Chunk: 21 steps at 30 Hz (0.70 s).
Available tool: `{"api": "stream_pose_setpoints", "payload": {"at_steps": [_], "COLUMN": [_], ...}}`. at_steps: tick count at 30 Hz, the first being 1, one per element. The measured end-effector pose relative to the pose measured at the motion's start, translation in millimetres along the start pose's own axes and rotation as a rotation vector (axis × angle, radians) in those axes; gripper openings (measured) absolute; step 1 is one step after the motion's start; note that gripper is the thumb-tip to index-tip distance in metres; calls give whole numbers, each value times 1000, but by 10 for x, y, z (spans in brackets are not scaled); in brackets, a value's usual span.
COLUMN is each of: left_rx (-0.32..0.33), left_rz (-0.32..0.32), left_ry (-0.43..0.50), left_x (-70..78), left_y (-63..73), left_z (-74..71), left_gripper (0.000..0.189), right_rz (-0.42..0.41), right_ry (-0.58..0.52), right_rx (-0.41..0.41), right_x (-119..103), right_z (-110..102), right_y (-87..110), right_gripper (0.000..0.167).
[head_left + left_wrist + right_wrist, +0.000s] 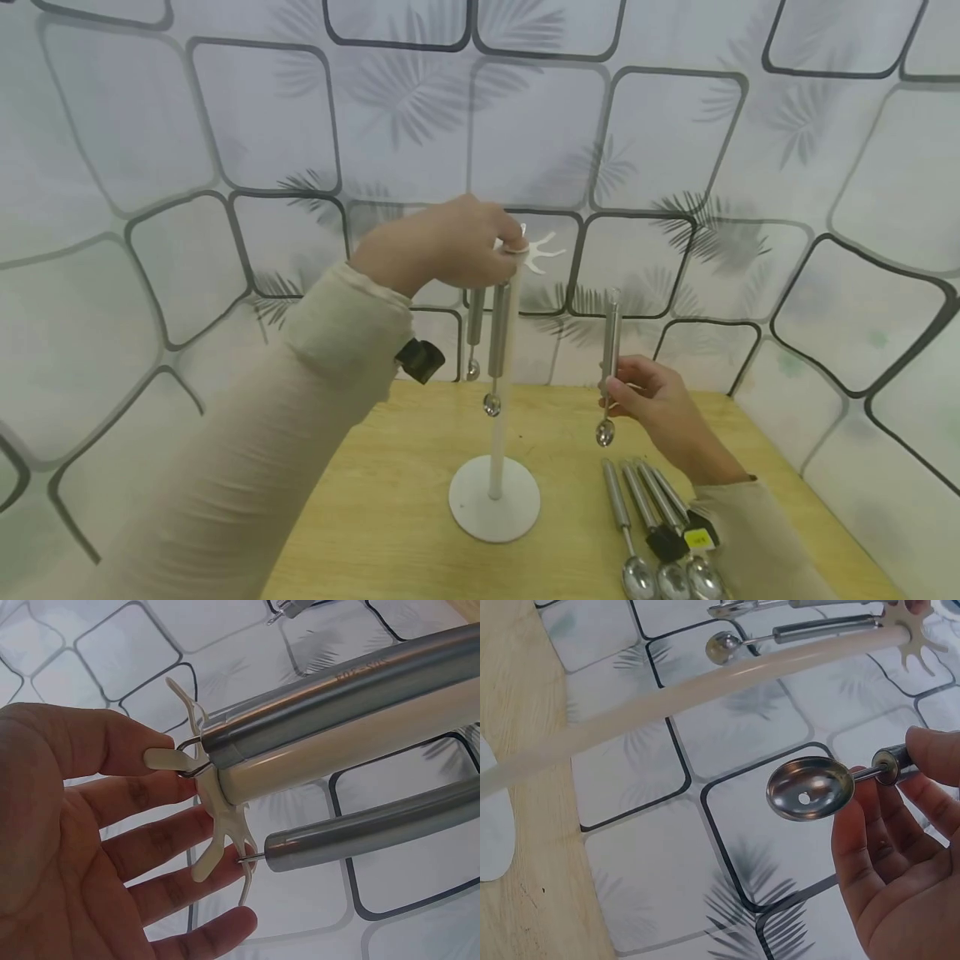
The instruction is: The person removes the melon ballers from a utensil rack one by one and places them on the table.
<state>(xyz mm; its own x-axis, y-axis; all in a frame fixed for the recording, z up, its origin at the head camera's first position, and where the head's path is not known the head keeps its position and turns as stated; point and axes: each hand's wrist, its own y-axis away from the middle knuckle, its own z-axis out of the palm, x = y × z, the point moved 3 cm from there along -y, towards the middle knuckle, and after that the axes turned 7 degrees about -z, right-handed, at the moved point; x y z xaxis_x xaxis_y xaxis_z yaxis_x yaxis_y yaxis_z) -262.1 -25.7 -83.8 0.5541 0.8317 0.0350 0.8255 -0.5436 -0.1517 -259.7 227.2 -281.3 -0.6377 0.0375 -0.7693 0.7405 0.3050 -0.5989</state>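
A white utensil stand (498, 433) with a hooked top rises from the table. At its top my left hand (468, 246) pinches one hook (166, 759) between thumb and fingers, the other fingers spread behind. Two steel-handled scoops hang there by wire loops: one melon baller (497, 342) close to the pole, another melon baller (474, 329) to its left. Right of the stand, my right hand (656, 400) holds a third melon baller (611, 350) upright, bowl down, thumb and fingers on its lower handle. A small hole shows in its oval bowl (810, 787).
Several steel-handled spoons and other utensils (637, 577) lie on the wooden table (360, 500) at the front right, beneath the right forearm. The stand's round base (465, 517) rests at the table's middle. A patterned curtain (405, 117) encloses the back and sides.
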Motion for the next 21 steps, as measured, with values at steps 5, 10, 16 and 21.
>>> {"api": "stream_pose_setpoints", "payload": {"at_steps": [5, 10, 16, 21], "left_rx": [3, 8, -5, 2], "left_rz": [10, 26, -11, -11], "left_ry": [5, 9, 18, 5], "left_x": [11, 18, -20, -25], "left_y": [-2, 2, 7, 3], "left_z": [7, 2, 0, -12], "left_gripper": [41, 42, 44, 44], "right_rz": [20, 77, 152, 215], "right_ry": [10, 45, 79, 68], "right_rx": [19, 42, 42, 82], "right_x": [72, 183, 333, 466], "right_z": [-74, -180, -344, -554], "right_y": [75, 170, 322, 537], "right_gripper": [19, 15, 14, 16]}}
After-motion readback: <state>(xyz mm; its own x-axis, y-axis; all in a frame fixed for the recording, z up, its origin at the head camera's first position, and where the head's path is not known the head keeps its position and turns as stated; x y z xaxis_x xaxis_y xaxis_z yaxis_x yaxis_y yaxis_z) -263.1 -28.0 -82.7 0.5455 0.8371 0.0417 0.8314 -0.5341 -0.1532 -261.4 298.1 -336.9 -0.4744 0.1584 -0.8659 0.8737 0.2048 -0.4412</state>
